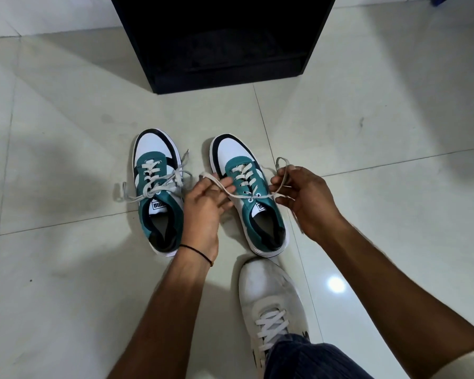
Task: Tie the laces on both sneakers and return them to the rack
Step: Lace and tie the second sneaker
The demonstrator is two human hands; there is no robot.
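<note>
Two teal, white and black sneakers stand side by side on the tiled floor, toes pointing away from me. The left sneaker has its grey laces tied in a bow. The right sneaker has loose lace ends. My left hand pinches the right sneaker's left lace end, pulled out to the left. My right hand grips the right lace end, looped above my fingers. Both hands sit on either side of the right sneaker's tongue.
The black shoe rack stands on the floor just beyond the sneakers, its open shelf dark inside. My own white sneaker and a trouser leg are at the bottom, right behind the right sneaker. Pale floor tiles surround everything.
</note>
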